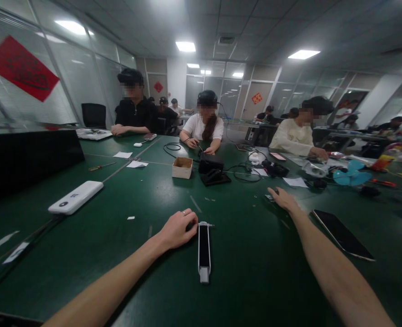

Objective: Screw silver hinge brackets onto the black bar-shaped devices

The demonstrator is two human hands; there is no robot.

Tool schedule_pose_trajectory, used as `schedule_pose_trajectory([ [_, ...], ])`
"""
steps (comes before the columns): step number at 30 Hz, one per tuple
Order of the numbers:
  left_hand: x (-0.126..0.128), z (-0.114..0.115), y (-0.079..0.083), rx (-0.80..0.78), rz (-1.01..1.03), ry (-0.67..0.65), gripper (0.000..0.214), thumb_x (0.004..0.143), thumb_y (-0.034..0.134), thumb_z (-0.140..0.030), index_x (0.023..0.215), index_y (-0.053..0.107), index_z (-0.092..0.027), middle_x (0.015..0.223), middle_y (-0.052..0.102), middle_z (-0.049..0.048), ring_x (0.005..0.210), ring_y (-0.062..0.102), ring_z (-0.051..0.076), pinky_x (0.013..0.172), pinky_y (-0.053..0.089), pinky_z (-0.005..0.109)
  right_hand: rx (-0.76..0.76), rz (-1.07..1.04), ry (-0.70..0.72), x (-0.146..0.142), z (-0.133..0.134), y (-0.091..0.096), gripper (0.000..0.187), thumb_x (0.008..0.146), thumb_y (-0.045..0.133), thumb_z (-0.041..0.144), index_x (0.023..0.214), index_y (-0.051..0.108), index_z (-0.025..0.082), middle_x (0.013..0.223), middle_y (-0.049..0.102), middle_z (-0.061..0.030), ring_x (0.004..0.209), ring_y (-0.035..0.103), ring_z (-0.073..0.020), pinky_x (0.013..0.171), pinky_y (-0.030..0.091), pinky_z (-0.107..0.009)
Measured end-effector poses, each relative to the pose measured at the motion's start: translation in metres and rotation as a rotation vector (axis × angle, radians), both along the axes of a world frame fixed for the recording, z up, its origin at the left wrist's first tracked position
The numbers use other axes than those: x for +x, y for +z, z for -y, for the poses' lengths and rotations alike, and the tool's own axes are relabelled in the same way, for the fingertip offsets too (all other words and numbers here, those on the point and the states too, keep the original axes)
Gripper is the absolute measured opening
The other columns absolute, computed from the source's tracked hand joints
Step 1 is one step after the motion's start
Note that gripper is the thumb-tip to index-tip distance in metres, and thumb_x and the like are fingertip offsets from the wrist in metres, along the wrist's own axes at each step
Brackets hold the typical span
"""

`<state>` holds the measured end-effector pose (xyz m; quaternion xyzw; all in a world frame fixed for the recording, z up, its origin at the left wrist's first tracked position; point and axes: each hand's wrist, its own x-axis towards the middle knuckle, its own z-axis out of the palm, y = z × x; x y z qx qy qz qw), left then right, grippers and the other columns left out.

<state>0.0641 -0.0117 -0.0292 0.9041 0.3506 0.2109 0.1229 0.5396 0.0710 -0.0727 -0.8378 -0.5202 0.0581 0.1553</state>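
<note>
The left hand (178, 229), fingers curled shut against the far end of the slim black-and-silver device (204, 250) lying midway along the worktop's (248, 272) near edge, would do best pressing it flat so it cannot slide, while the right hand (282, 199), open, touches a small dark part (270, 196); farther in, the cardboard box (182, 167) shows nothing inside from here.

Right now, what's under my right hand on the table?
A small dark object pokes out from beneath the right hand on the green table. The hand covers most of it, so what it is cannot be told.
</note>
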Motion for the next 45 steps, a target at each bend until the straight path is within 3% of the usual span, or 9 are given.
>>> schedule_pose_trajectory([
  [9,0.000,0.001,0.001,-0.014,-0.006,0.000,0.010,0.087,0.047,-0.023,0.087,0.056,-0.018,0.087,0.056,0.0022,0.073,0.052,0.014,0.068,0.042,0.027,0.021,0.007,0.454,-0.072,0.009,-0.001,0.057,0.090,0.039,0.052,0.136,0.045,0.019,0.147,0.036,-0.0077,0.134,0.034,-0.0252,0.110,0.026,-0.040],
  [18,-0.001,0.004,0.003,-0.011,-0.005,-0.005,0.010,0.086,0.047,-0.022,0.087,0.056,-0.018,0.086,0.057,0.0021,0.073,0.052,0.015,0.067,0.042,0.027,0.075,-0.078,0.826,-0.160,0.099,0.007,0.054,0.093,0.039,0.048,0.141,0.035,0.024,0.150,0.030,-0.0054,0.137,0.027,-0.0231,0.111,0.025,-0.048],
  [22,-0.001,0.003,0.002,-0.013,0.000,-0.013,0.009,0.085,0.047,-0.021,0.086,0.056,-0.018,0.085,0.057,0.0019,0.073,0.052,0.015,0.068,0.042,0.027,0.142,-0.062,0.796,-0.146,0.106,0.007,0.061,0.092,0.037,0.049,0.146,0.024,0.023,0.152,0.023,-0.0064,0.140,0.019,-0.0221,0.114,0.017,-0.048],
  [27,-0.001,0.003,0.004,-0.026,-0.013,-0.007,0.009,0.085,0.047,-0.021,0.086,0.056,-0.018,0.086,0.057,0.0019,0.073,0.052,0.014,0.068,0.042,0.027,0.037,0.112,0.196,-0.066,0.070,0.006,0.065,0.093,0.026,0.049,0.143,0.026,0.008,0.152,0.019,-0.0158,0.141,0.013,-0.0257,0.114,0.015,-0.047],
  [30,-0.001,0.004,0.005,-0.047,-0.016,-0.010,0.010,0.086,0.047,-0.022,0.086,0.056,-0.018,0.086,0.058,0.0021,0.073,0.053,0.015,0.067,0.042,0.027,-0.045,0.108,0.124,-0.037,0.057,0.007,0.067,0.093,0.021,0.048,0.140,0.030,0.000,0.147,0.026,-0.0246,0.138,0.020,-0.0340,0.109,0.019,-0.056],
  [33,-0.001,0.004,0.005,-0.046,-0.017,-0.012,0.010,0.086,0.047,-0.022,0.086,0.056,-0.018,0.086,0.058,0.0021,0.073,0.053,0.015,0.067,0.041,0.027,-0.091,0.095,0.216,-0.043,0.056,0.005,0.070,0.093,0.026,0.049,0.139,0.031,-0.003,0.147,0.026,-0.0247,0.138,0.021,-0.0321,0.111,0.019,-0.051],
  [37,-0.001,0.003,0.004,-0.040,-0.016,-0.013,0.009,0.086,0.047,-0.021,0.087,0.056,-0.018,0.085,0.057,0.0018,0.073,0.053,0.015,0.067,0.041,0.026,-0.095,0.072,0.435,-0.079,0.072,-0.001,0.068,0.092,0.027,0.055,0.145,0.028,0.012,0.153,0.019,-0.0091,0.141,0.014,-0.0197,0.116,0.013,-0.036],
  [40,-0.001,0.004,0.005,-0.036,-0.015,-0.023,0.008,0.086,0.048,-0.021,0.086,0.056,-0.018,0.085,0.057,0.0017,0.073,0.053,0.015,0.066,0.041,0.026,-0.033,-0.019,0.648,-0.104,0.098,0.003,0.066,0.092,0.029,0.057,0.146,0.025,0.020,0.153,0.018,-0.0052,0.141,0.014,-0.0214,0.116,0.011,-0.044],
  [45,-0.002,0.005,0.005,-0.042,-0.023,-0.025,0.009,0.086,0.048,-0.022,0.087,0.056,-0.018,0.086,0.058,0.0017,0.073,0.053,0.015,0.067,0.041,0.027,0.048,-0.161,0.774,-0.120,0.135,0.017,0.053,0.095,0.028,0.048,0.142,0.034,0.024,0.148,0.033,-0.0013,0.136,0.029,-0.0204,0.114,0.023,-0.045],
])
